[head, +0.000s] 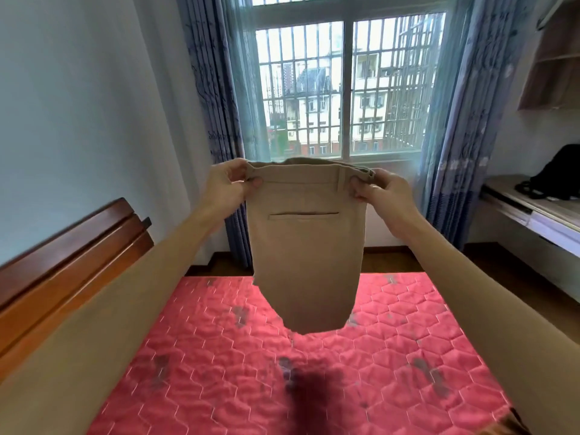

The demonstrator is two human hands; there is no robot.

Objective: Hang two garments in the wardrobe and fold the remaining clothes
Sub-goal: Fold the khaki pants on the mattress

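At twelve o'clock, left hand point(226, 183) and right hand point(381, 189) each pinch the waistband of tan trousers point(306, 255), which hang above the red mattress point(219, 356).
Progress: folding judged barely begun; no hung or folded garments visible.
Three o'clock: desk ledge point(508, 189) bearing black bag point(558, 174).
Two o'clock: wooden shelf unit point(552, 58), contents unseen.

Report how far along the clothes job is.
Done: nothing confirmable; no hung garment or folded pile shows in this view. In hand: the left hand and right hand each pinch the waistband of a beige garment, held up above the red mattress, back pocket facing the camera. Left: laying it down and folding it; whether other clothes remain cannot be told.
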